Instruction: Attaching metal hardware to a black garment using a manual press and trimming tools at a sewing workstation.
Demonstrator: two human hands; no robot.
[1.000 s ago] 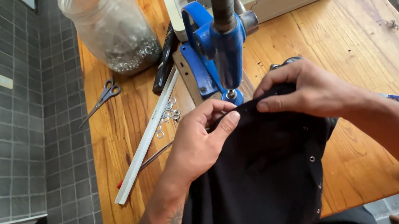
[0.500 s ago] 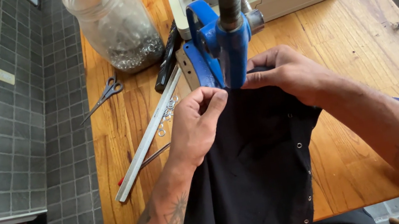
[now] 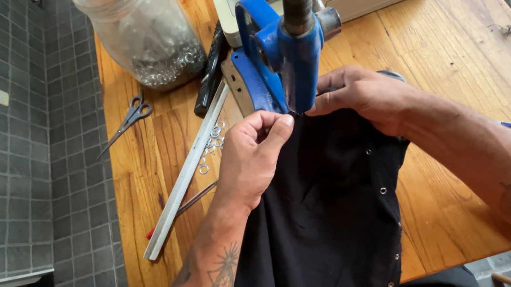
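the black cloth garment with small metal eyelets (image 3: 332, 221) lies on the wooden table (image 3: 464, 57), its top edge under the blue hand press (image 3: 282, 55). the left hand (image 3: 254, 157) and right hand (image 3: 365, 92) pinch that edge between thumb and fingertips, either side of the press. a metal ruler (image 3: 187, 173) and loose rings (image 3: 212, 145) lie to the left.

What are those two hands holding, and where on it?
Both the left hand and right hand pinch the top edge of a black cloth, right under the blue press.
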